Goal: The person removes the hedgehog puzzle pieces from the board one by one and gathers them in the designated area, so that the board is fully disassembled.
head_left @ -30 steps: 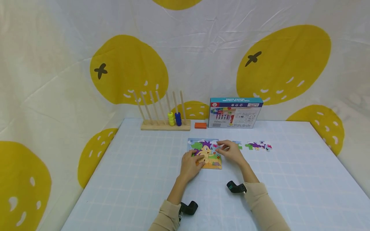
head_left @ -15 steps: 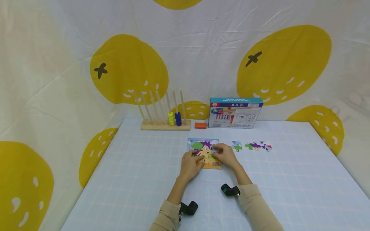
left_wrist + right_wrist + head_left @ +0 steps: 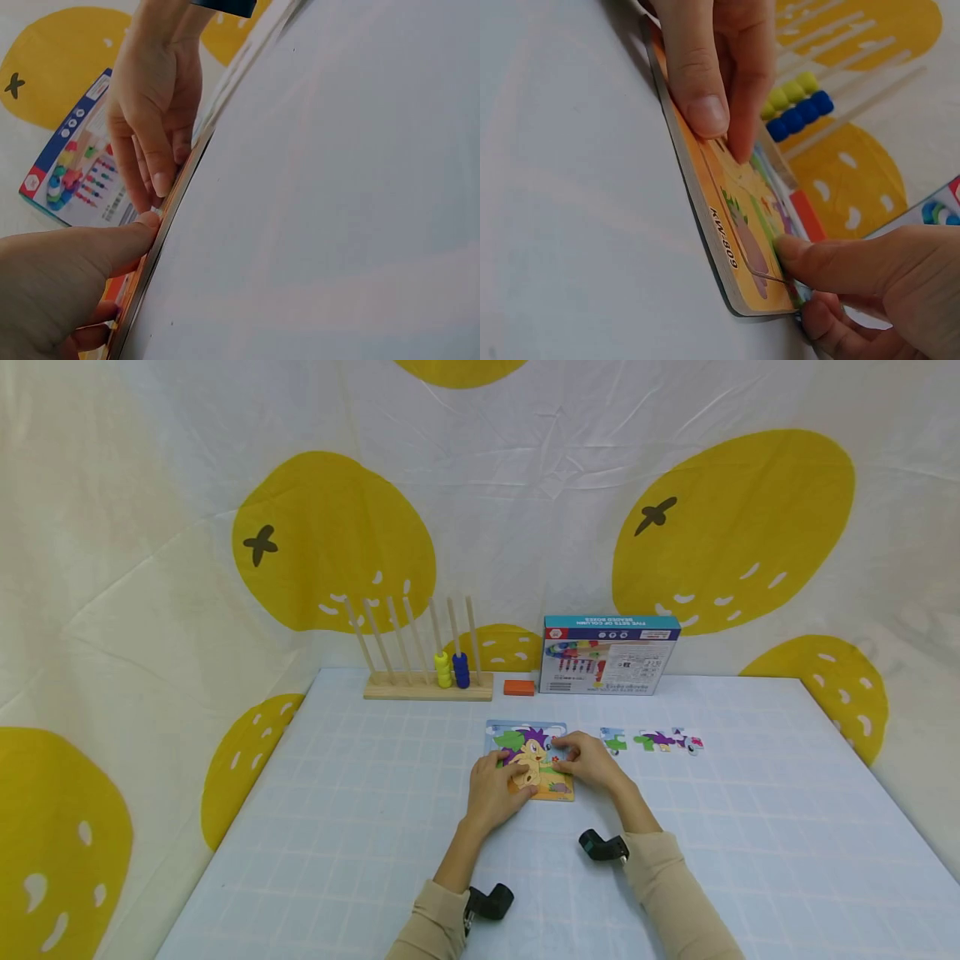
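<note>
A jigsaw puzzle [image 3: 517, 727] showing a purple-haired hedgehog lies flat in its tray on the table. My left hand [image 3: 491, 792] rests on its lower left part, thumb and fingertips spread against the picture. In the right wrist view the left thumb [image 3: 706, 116] touches the surface near the edge. At the puzzle's right side, my right hand [image 3: 590, 762] pinches a small puzzle piece between thumb and index finger; the fingers mostly hide it. The right thumb [image 3: 795, 251] lies on the picture near the tray's edge.
Several loose puzzle pieces [image 3: 665, 741] lie to the right. Along the back stand a wooden peg rack [image 3: 429, 692] with yellow beads [image 3: 442, 670] and blue beads [image 3: 461, 671], an orange block [image 3: 519, 688] and a bead-toy box [image 3: 607, 656]. A printed cloth hangs behind.
My right hand has moved left from the puzzle's right edge onto the picture, uncovering a loose piece behind it. The left hand stays nearly still, its thumb shifting slightly.
</note>
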### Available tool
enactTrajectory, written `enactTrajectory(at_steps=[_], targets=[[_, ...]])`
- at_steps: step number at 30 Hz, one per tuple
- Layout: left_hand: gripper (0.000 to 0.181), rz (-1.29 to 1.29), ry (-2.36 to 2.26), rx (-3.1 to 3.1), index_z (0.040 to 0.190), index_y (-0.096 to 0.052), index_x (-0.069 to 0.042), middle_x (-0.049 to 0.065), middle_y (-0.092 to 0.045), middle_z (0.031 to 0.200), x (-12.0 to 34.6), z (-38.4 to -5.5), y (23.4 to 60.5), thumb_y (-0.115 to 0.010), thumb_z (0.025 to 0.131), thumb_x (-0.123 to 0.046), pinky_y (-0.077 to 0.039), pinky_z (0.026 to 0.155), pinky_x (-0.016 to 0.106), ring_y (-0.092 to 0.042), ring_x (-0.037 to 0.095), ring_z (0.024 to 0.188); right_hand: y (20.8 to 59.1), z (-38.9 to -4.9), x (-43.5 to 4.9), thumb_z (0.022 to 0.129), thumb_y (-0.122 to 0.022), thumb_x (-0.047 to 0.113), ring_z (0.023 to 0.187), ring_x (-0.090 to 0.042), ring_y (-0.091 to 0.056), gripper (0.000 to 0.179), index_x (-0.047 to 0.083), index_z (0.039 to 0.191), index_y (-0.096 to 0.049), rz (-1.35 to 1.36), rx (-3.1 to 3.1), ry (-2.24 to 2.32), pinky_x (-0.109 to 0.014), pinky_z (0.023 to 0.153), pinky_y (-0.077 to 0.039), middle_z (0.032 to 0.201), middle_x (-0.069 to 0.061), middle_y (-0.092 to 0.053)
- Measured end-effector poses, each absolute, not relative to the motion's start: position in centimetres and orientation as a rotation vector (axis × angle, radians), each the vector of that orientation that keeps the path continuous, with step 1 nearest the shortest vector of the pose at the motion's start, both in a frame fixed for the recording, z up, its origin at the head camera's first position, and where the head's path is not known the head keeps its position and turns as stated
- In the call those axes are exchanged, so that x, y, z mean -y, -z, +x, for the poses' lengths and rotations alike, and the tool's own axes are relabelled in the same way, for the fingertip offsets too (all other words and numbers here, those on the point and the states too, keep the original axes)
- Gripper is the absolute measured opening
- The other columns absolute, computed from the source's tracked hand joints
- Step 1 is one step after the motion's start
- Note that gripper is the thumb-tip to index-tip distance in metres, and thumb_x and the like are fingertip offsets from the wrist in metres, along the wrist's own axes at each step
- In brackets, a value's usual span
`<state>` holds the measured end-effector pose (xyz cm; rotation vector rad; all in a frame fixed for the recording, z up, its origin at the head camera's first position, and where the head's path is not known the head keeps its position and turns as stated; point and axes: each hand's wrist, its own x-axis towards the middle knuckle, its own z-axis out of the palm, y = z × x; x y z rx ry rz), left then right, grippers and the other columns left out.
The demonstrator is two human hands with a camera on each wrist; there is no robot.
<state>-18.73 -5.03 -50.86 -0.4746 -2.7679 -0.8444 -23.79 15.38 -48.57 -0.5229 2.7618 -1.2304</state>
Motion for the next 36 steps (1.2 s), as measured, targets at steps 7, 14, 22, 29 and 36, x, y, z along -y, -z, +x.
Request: enactTrajectory(at_steps=[7,14,22,29,36], targets=[[0.039,-0.458,0.831,2.756,0.107,-0.072,-0.013,0.012,-0.055,0.123,4.9,-18.8,51.0,-0.073,0.078,-0.040,-0.031,0.102,0.050,-0.048,0.028,0.116,48.3,-23.9,-15.6,0.080,-0.073,0.006,0.068,-0.013,-0.049,0.041,-0.006,0.117,-0.062,-0.520,-2.722,1.207,-0.024,0.058,-0.041,0.106,-0.018,-0.062],[0.040,-0.448,0.834,2.770,0.107,-0.072,-0.014,0.010,-0.054,0.124,4.9,-18.8,51.0,-0.072,0.079,-0.041,-0.031,0.102,0.049,-0.047,0.027,0.117,48.1,-24.3,-15.6,0.079,-0.073,0.006,0.066,-0.014,-0.048,0.044,-0.006,0.120,-0.060,-0.532,-2.699,1.133,-0.024,0.059,-0.042,0.111,-0.020,-0.061],[0.040,-0.438,0.830,2.784,0.107,-0.072,-0.014,0.010,-0.054,0.124,4.9,-18.8,51.0,-0.072,0.079,-0.042,-0.030,0.103,0.049,-0.046,0.027,0.117,47.8,-24.9,-15.5,0.079,-0.073,0.008,0.067,-0.015,-0.046,0.045,-0.005,0.120,-0.060,-0.531,-2.667,1.060,-0.027,0.061,-0.040,0.107,-0.017,-0.061],[0.040,-0.430,0.830,2.798,0.107,-0.071,-0.014,0.010,-0.053,0.125,4.8,-18.8,50.9,-0.071,0.080,-0.043,-0.030,0.103,0.049,-0.046,0.027,0.118,47.7,-25.5,-15.4,0.078,-0.075,0.009,0.072,-0.017,-0.045,0.043,-0.003,0.117,-0.062,-0.495,-2.614,1.055,-0.028,0.065,-0.040,0.105,-0.015,-0.061],[0.039,-0.419,0.807,2.805,0.106,-0.071,-0.015,0.010,-0.054,0.124,4.8,-18.7,50.7,-0.071,0.080,-0.043,-0.030,0.103,0.049,-0.046,0.027,0.118,47.5,-25.8,-15.2,0.075,-0.077,0.008,0.072,-0.018,-0.045,0.042,-0.004,0.114,-0.063,-0.470,-2.599,1.079,-0.028,0.065,-0.039,0.099,-0.012,-0.060]])
